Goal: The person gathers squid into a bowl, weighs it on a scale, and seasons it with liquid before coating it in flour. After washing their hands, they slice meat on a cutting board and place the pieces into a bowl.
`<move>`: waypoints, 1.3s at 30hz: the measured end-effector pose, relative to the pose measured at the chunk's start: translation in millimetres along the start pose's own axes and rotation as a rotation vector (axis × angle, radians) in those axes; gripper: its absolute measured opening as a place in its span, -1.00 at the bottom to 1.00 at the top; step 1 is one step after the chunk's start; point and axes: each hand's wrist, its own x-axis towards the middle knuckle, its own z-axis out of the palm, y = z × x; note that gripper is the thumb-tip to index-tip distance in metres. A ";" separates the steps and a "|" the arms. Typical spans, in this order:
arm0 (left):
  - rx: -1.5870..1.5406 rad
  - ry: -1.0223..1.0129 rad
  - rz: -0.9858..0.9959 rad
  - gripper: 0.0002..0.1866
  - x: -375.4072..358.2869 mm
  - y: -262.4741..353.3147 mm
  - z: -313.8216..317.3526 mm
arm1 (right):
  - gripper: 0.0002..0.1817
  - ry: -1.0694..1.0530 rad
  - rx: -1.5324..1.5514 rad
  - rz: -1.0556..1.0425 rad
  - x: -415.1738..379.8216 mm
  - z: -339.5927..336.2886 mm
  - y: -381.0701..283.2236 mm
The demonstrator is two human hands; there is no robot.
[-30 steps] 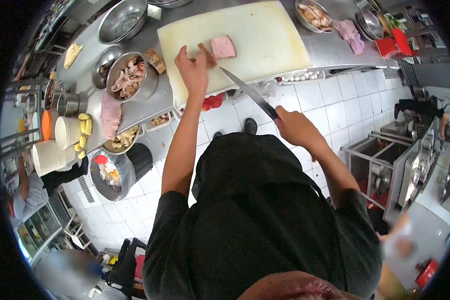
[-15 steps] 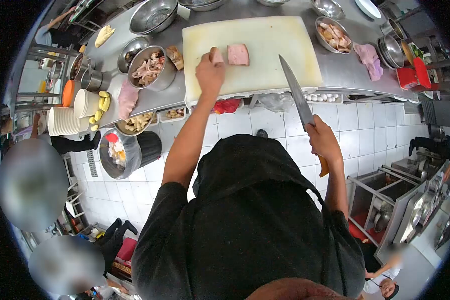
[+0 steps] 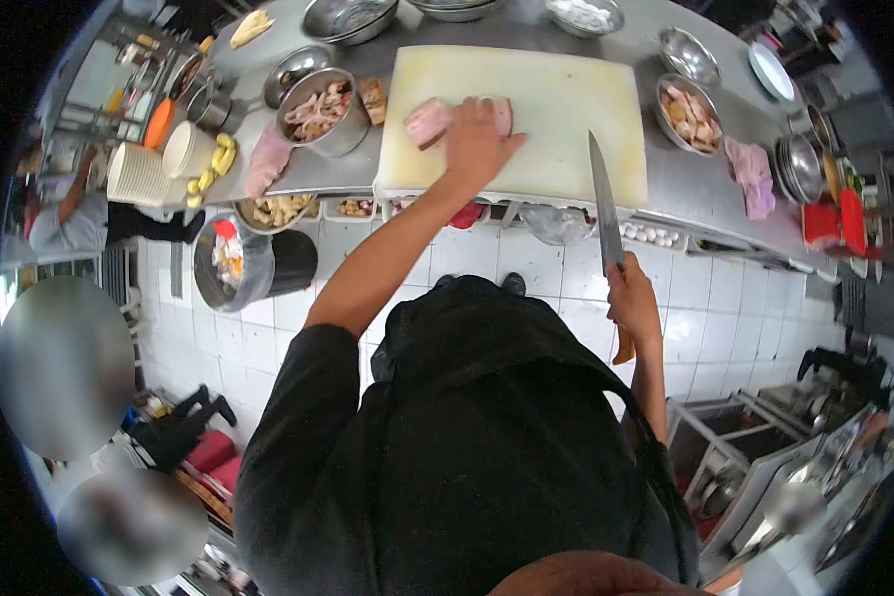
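Note:
My left hand [image 3: 479,141] lies with its fingers spread over a piece of pork [image 3: 504,116] on the white cutting board [image 3: 556,164]. Left of that hand, a second pork piece [image 3: 428,122] rests on the board. My right hand [image 3: 633,298] grips the wooden handle of a large knife [image 3: 606,204]. The blade points away from me, its tip over the right part of the board. A browned block [image 3: 372,100] sits beside the board's left edge.
To the left stand a bowl of cut meat [image 3: 320,111], a raw slab [image 3: 267,161] and white containers [image 3: 137,175]. A bowl of meat pieces [image 3: 689,115] and a pink cloth [image 3: 751,177] are at the right. Below the counter is a lined bin [image 3: 232,260].
My left hand has moved right, from the left pork piece onto the other one, and its fingers have opened out. The left piece now lies uncovered. The knife stays in my right hand.

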 end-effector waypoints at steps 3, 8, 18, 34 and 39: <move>0.166 -0.353 -0.032 -0.35 25.3 11.2 10.8 | -0.82 -0.008 0.002 -0.029 2.1 2.0 4.7; -0.329 -0.394 0.219 -0.41 21.9 -18.1 26.3 | -0.85 0.047 -0.089 -0.103 3.2 1.7 7.1; -0.581 -0.217 0.164 -0.36 -11.2 -29.8 0.7 | -0.80 0.082 -0.389 -0.390 11.0 25.9 -58.8; -0.626 -0.232 0.167 -0.52 -4.9 -40.7 8.8 | -0.76 -0.001 -0.605 -0.196 9.5 48.8 -109.8; -0.643 -0.239 0.156 -0.52 -5.5 -41.8 11.7 | -0.78 -0.025 -0.651 -0.200 36.6 64.8 -104.2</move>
